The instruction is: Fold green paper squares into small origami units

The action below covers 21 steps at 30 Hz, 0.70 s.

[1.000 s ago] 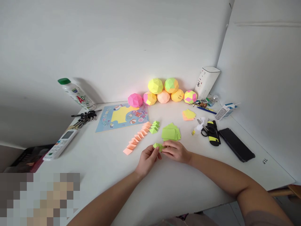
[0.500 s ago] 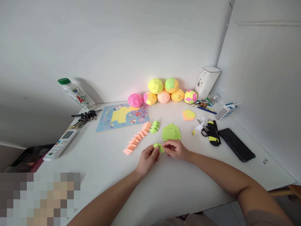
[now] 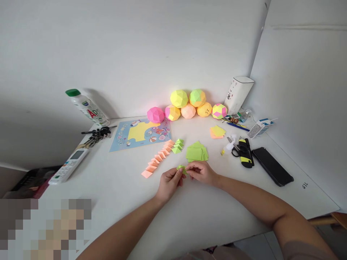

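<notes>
Between my fingertips is a small folded green paper (image 3: 181, 168), partly covered by them. My left hand (image 3: 170, 180) pinches it from the left, thumb on top. My right hand (image 3: 202, 172) is closed on its right edge, with thumb and index finger together. Just beyond my right hand lies a pile of green paper sheets (image 3: 197, 151). A short row of folded green pieces (image 3: 177, 146) sits beyond my left hand. Next to it, a slanting row of folded peach pieces (image 3: 158, 159) runs down to the left.
Several faceted paper balls (image 3: 179, 98) are stacked against the wall. A blue printed card (image 3: 119, 139), a bottle (image 3: 89, 108) and a remote control (image 3: 69, 166) are on the left. Yellow and peach papers (image 3: 218, 131), scissors (image 3: 235, 152), a box cutter (image 3: 245, 159) and a black phone (image 3: 272, 166) lie right.
My right fingers have closed in slightly over the green paper, so less of it shows. The view has shifted a little; the things on the table stay in place.
</notes>
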Each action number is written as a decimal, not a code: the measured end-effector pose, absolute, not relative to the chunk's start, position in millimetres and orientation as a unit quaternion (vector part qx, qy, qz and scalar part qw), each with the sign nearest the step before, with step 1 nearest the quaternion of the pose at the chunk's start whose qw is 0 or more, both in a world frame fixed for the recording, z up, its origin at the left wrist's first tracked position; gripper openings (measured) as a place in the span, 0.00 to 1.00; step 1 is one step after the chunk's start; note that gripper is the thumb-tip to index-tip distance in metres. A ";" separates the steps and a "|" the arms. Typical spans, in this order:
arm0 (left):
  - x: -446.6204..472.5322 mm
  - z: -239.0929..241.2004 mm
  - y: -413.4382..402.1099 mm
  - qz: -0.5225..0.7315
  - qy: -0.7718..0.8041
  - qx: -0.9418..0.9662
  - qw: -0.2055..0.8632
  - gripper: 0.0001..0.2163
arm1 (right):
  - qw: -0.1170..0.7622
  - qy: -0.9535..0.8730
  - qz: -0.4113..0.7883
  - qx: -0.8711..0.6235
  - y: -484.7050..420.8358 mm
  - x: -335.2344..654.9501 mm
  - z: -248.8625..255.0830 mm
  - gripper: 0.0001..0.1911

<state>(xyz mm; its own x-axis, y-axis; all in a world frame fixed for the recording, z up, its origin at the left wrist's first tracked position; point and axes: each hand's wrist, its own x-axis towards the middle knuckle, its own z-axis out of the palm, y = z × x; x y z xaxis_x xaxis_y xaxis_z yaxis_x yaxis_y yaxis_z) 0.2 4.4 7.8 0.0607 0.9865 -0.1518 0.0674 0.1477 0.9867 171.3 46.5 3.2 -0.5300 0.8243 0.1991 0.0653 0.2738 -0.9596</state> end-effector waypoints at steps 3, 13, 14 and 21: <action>-0.3 6.4 4.6 0.439 0.522 0.480 0.552 0.20 | 0.370 -0.703 0.519 -0.315 44.7 170.7 5.5 0.10; 1.4 10.7 4.9 0.448 0.503 0.468 0.572 0.18 | 0.374 -0.694 0.526 -0.318 43.0 168.5 6.5 0.10; 2.0 10.7 5.0 0.456 0.497 0.459 0.578 0.17 | 0.372 -0.695 0.528 -0.316 43.0 168.8 6.9 0.10; 2.7 7.5 5.5 0.472 0.472 0.437 0.603 0.15 | 0.371 -0.704 0.518 -0.312 42.9 169.1 4.5 0.10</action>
